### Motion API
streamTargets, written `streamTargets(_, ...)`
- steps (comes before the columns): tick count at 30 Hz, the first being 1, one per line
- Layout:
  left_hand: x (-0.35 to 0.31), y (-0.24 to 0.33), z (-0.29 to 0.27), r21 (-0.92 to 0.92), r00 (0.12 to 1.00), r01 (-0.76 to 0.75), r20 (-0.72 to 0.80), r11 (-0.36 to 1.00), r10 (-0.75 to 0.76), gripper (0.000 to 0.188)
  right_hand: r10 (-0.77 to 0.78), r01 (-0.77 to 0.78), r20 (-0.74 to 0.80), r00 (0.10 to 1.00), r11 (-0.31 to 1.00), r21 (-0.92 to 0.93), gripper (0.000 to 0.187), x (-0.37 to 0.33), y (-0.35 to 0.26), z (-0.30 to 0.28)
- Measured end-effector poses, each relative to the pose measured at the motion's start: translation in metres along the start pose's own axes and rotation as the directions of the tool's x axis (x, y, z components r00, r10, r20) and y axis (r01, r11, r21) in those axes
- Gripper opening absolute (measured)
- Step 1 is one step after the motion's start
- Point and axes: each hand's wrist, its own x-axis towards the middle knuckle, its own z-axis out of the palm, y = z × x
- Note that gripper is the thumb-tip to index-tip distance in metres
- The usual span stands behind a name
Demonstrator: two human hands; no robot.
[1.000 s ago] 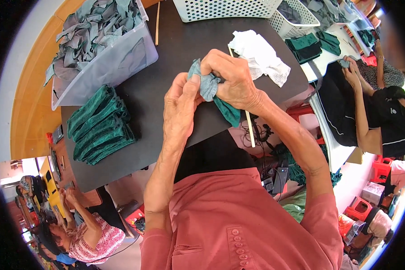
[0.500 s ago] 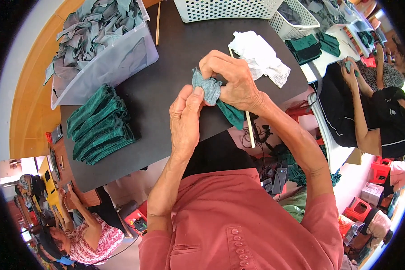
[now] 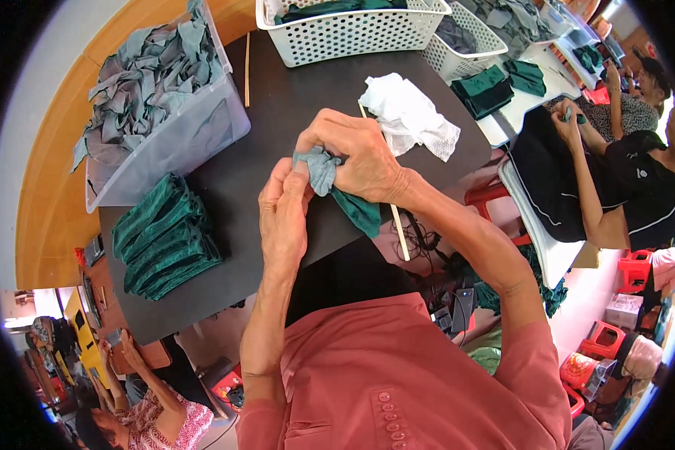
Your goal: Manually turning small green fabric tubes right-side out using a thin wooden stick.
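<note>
In front of me, above the dark table [image 3: 247, 225], both hands grip a small fabric piece with a grey-blue side bunched up and a dark green velvety part [image 3: 360, 215] hanging below. My left hand [image 3: 283, 217] pinches its left edge between thumb and fingers. From the right, my right hand [image 3: 360, 157] curls over the same piece, fingertips at its top; part of it is hidden in the grip. A thin pale stick [image 3: 400, 232] passes behind my right wrist; whether the hand touches it I cannot tell. Beyond lies a crumpled white cloth [image 3: 409, 112].
A stack of green velvety pieces [image 3: 165, 240] sits at left, beside a translucent bin [image 3: 180, 165] of grey-green fabric. White perforated baskets [image 3: 352, 41] stand at the far edge. Another thin stick [image 3: 247, 71] lies near the bin. Co-workers sit at right and lower left.
The whole view has shifted, so the table and its things appear lower and slightly left. Both hands still grip the fabric, with little change in their hold.
</note>
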Motion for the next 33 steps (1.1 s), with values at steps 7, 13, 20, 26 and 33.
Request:
streamTargets(7,-0.003,-0.007,-0.003,-0.011,1.000,-0.003,-0.025,1.000,0.003,0.017,0.037,-0.040,0.022,0.999,0.992,0.117,0.019,-0.005,0.003,0.000)
streamTargets(13,0.005,0.009,-0.008,0.028,0.997,0.033,0.065,0.999,-0.035,0.020,-0.013,0.016,-0.015,1.000,0.987,0.159,0.022,0.001,0.002,0.006)
streamTargets(20,-0.009,-0.019,-0.003,-0.089,0.998,-0.020,-0.056,0.996,0.015,0.022,0.080,-0.080,0.004,0.997,0.982,0.171,0.026,-0.012,0.003,0.005)
streamTargets(26,-0.010,-0.008,0.002,-0.036,0.999,0.011,-0.044,0.999,-0.012,0.021,0.082,-0.088,0.045,0.996,0.985,0.148,0.020,-0.010,0.004,0.002)
streamTargets(33,-0.004,0.009,0.010,0.091,0.998,0.035,0.055,0.995,-0.040,0.021,0.047,-0.054,-0.164,0.985,0.998,-0.039,0.018,-0.001,0.013,0.003)
